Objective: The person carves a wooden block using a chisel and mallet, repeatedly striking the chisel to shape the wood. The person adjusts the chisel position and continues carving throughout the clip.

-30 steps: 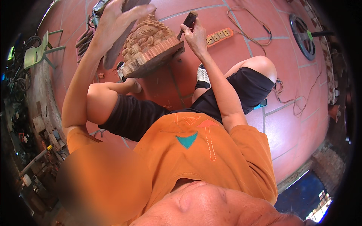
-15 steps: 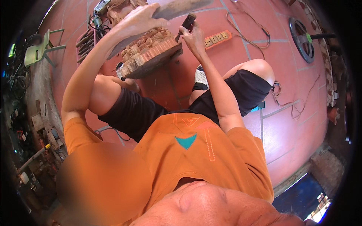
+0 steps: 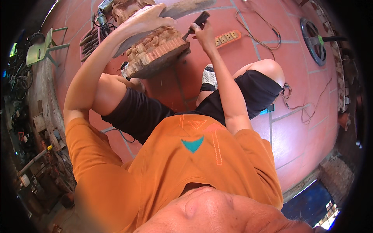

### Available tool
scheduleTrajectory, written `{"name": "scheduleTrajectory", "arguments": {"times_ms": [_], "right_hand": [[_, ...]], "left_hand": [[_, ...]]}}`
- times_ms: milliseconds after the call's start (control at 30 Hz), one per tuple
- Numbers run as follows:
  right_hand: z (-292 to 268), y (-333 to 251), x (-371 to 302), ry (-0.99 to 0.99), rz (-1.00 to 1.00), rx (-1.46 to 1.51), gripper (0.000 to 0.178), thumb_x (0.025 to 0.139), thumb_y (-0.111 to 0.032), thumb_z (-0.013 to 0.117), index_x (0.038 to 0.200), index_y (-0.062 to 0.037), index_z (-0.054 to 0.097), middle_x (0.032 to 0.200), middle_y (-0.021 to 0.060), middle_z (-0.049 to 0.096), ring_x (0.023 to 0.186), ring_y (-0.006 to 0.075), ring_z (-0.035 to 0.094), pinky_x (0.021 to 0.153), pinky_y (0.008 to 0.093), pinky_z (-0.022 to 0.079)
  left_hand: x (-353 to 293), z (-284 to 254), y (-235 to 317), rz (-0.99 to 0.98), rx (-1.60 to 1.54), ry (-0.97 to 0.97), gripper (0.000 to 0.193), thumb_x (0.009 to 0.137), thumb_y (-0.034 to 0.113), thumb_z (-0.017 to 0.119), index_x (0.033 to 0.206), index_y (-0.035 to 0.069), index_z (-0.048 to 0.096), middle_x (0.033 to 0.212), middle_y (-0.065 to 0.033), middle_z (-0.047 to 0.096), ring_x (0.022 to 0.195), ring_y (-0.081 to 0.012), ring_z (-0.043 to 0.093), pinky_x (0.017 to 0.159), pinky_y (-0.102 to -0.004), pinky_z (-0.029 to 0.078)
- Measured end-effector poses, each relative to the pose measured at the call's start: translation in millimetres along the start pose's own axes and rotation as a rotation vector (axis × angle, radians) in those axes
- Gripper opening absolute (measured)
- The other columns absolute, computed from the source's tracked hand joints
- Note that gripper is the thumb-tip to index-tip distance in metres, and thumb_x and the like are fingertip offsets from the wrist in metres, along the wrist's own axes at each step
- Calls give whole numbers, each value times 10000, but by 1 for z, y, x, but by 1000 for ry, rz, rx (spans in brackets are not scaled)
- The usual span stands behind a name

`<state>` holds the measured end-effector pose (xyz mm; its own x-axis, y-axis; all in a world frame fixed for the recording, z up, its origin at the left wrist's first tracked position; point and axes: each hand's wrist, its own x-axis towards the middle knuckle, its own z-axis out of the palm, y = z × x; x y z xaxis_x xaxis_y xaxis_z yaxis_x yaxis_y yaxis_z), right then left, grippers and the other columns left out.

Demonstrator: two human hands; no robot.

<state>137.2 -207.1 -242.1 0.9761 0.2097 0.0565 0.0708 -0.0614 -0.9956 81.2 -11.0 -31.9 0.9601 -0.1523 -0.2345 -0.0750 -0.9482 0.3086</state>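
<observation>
A block of carved wood [image 3: 157, 58] with knobbly relief on top stands tilted on the floor between my feet. My right hand [image 3: 204, 33], closed round a dark-handled chisel [image 3: 200, 21], is just right of it; the blade slants down to the block's right edge. Above the block, my left hand [image 3: 149, 17] is closed on a long greyish-brown wooden bar [image 3: 190, 7], which comes out between thumb and fingers toward the upper right. Most of the left fingers are hidden behind the back of the hand.
An orange power strip [image 3: 229, 37] lies right of the chisel, its cable [image 3: 268, 46] looped beyond. Several tools fill a tray [image 3: 83, 52] at left, near a power tool [image 3: 101, 17]. A green chair [image 3: 39, 52] stands far left, a dark wheel-shaped base [image 3: 312, 40] far right.
The chisel and my right hand have shifted slightly right, and the handle leans a little further right. My left hand has barely moved.
</observation>
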Motion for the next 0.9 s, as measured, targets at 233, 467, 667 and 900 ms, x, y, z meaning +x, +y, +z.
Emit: {"name": "scheduleTrajectory", "arguments": {"times_ms": [233, 467, 667, 900], "right_hand": [[-6, -24, 0, -76, 231, 256, 244, 952, -108, 675, 1094, 49, 553, 925, 144, 705, 763, 219, 743, 568, 320, 620], [-2, -33, -6, -7, 56, 144, 217, 971, -88, 659, 1110, 42, 555, 952, 139, 709, 807, 214, 739, 633, 321, 634], [4, -35, -8, -31, 28, 106, 202, 976, -79, 647, 1108, 49, 564, 976, 140, 707, 850, 213, 741, 659, 323, 643], [5, -36, -7, -32, 33, 68, 210, 973, -87, 652, 1104, 59, 575, 981, 141, 707, 839, 211, 738, 666, 324, 645]], "left_hand": [[-17, 7, -34, 1, -55, 241, 783, 880, 561, 702, 1362, -42, 569, 1228, -235, 668, 1119, -306, 658, 964, -429, 498], [-46, -40, 36, -174, -281, 78, 558, 893, 428, 710, 1165, -54, 636, 1121, -252, 678, 1087, -304, 652, 930, -404, 494], [-46, -40, 26, -123, -237, 64, 586, 890, 449, 710, 1171, -57, 622, 1120, -256, 677, 1078, -310, 655, 926, -403, 495], [-43, -35, 22, -130, -130, 60, 671, 885, 508, 697, 1208, -72, 599, 1130, -285, 672, 1067, -347, 659, 915, -423, 500]]}}
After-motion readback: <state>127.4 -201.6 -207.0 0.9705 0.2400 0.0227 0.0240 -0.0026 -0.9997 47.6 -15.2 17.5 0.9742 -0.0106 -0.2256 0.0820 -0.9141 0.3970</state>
